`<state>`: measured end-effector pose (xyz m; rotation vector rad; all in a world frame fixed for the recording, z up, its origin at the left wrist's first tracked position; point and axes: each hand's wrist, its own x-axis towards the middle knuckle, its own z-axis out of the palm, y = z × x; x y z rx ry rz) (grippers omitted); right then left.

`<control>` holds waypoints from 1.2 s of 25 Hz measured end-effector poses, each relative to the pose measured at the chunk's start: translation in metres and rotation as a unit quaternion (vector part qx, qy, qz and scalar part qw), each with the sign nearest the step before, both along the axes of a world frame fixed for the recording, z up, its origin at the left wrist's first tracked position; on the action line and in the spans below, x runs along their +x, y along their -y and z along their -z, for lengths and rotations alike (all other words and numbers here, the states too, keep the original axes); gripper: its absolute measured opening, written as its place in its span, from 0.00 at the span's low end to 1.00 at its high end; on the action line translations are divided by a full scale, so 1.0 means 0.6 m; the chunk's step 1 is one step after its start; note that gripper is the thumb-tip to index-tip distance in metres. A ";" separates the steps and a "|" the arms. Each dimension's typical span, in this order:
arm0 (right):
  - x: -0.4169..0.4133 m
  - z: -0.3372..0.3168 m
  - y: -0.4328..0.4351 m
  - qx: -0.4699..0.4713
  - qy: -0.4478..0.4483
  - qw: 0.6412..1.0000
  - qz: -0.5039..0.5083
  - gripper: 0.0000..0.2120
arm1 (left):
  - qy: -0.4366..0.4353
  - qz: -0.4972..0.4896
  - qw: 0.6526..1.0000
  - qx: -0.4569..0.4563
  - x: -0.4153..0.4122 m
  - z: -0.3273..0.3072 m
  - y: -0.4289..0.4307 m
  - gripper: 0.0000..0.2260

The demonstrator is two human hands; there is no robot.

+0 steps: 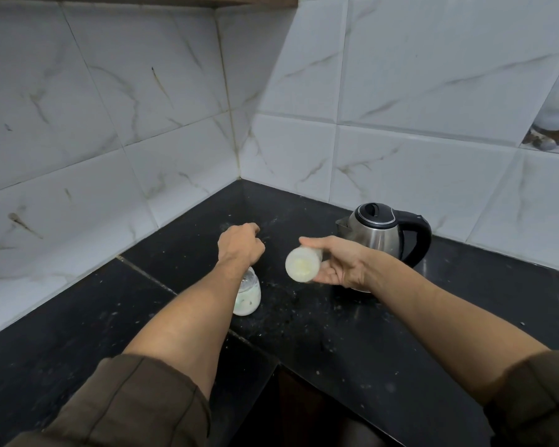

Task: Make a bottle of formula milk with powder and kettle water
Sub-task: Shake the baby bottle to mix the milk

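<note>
The bottle [248, 298] looks milky in its lower part and its mouth appears uncovered, so I judge I am between dosing powder and closing up. To do this well, I should hold the white tub [303, 264] level so that nothing spills onto the black counter [304, 333]. I should also lift my left forearm straight up rather than sweep it sideways, because the bottle stands upright right under my left wrist and would tip easily. Whatever goes on or into the bottle next should come down squarely over its neck.

My left hand [239, 245] reaches forward past the bottle, low over the counter, with the fingers curled under into a loose fist. From here I cannot tell whether they pinch something small or hold nothing, since the back of the hand hides them.

My right hand [342, 266] holds the tub on its side, thumb along the top and fingers cupped beneath. Its round end faces me and shows a faint yellowish tint, and I cannot tell if that end is open.

The tub hangs between my two hands, apart from the bottle. The kettle [383, 235] sits just beyond my right hand with its lid down.
</note>
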<state>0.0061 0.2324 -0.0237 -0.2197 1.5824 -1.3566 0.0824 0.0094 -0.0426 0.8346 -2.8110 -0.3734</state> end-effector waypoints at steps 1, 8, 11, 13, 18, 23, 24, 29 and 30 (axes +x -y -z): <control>-0.002 0.001 0.001 0.007 -0.003 1.000 0.019 0.23 | 0.001 0.001 1.000 0.001 0.000 0.000 -0.001 0.20; -0.005 0.002 0.002 0.016 -0.010 1.000 0.012 0.25 | 0.007 -0.001 1.000 -0.005 0.003 0.001 0.004 0.21; -0.008 0.003 0.000 0.011 0.003 1.000 -0.002 0.24 | 0.006 -0.001 1.000 -0.003 0.002 0.000 0.004 0.21; -0.008 0.004 0.000 -0.003 -0.009 0.999 -0.046 0.29 | 0.004 0.001 1.000 -0.005 0.001 0.000 0.004 0.21; -0.015 -0.002 0.000 0.002 0.000 1.000 0.017 0.26 | 0.001 0.001 1.000 -0.004 -0.002 -0.002 0.000 0.21; -0.017 -0.004 0.002 0.010 -0.014 1.000 -0.007 0.29 | -0.001 0.000 1.000 -0.003 -0.002 -0.001 0.002 0.21; -0.017 -0.003 0.003 0.017 -0.013 0.999 0.028 0.27 | -0.002 0.000 1.000 -0.002 -0.002 -0.001 0.003 0.21; -0.002 0.001 -0.007 -0.005 -0.040 0.996 -0.074 0.28 | -0.004 0.001 1.000 -0.003 -0.002 -0.002 0.003 0.21; -0.001 -0.002 -0.008 -0.023 -0.062 0.995 -0.077 0.29 | -0.004 0.001 1.000 -0.003 -0.001 -0.002 0.003 0.21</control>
